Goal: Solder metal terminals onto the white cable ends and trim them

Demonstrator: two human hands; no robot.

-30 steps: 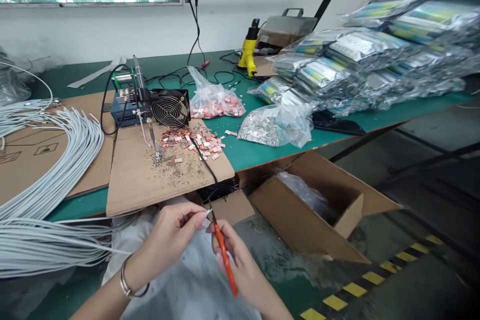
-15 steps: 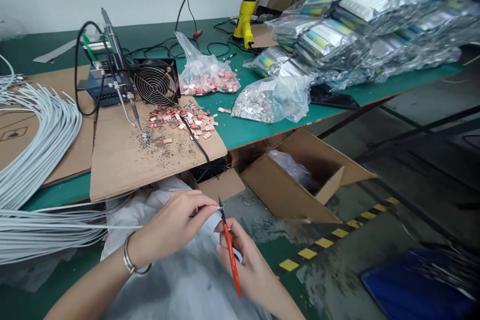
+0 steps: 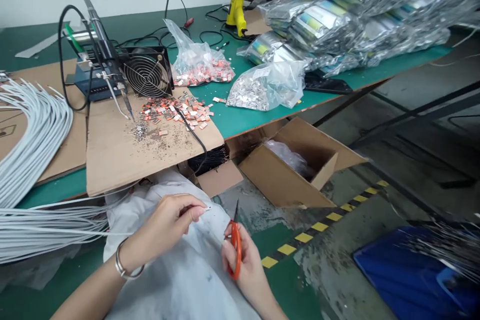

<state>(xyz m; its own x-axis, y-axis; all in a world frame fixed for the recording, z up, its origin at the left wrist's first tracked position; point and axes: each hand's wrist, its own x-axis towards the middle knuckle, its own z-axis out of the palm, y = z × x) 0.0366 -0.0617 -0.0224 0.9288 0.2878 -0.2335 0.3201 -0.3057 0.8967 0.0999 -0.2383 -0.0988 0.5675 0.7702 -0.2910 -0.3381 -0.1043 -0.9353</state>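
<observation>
My left hand (image 3: 178, 217) pinches the end of a white cable (image 3: 207, 208) between thumb and forefinger, above my cloth-covered lap (image 3: 176, 270). A white strand runs from the cable bundle at the left towards that wrist and passes behind the hand. To the right, my right hand (image 3: 243, 255) is closed round a pair of scissors (image 3: 235, 245) with orange handles. Their dark, narrow blades point up, apart from the cable end. Whether the blades are fully closed is hard to make out.
A cardboard sheet (image 3: 112, 160) on the green bench (image 3: 210, 92) bears a soldering iron (image 3: 108, 55), a fan (image 3: 148, 72) and scattered orange-and-silver connectors (image 3: 191, 110). Cable bundles (image 3: 37, 125) lie left. Plastic bags (image 3: 262, 85), a yellow heat gun (image 3: 237, 7) and an open box (image 3: 285, 175) are rightward.
The scissors have come away from the cable end and moved right with my right hand, turning so their handle loop shows. My left hand has shifted slightly left. The view has moved a little.
</observation>
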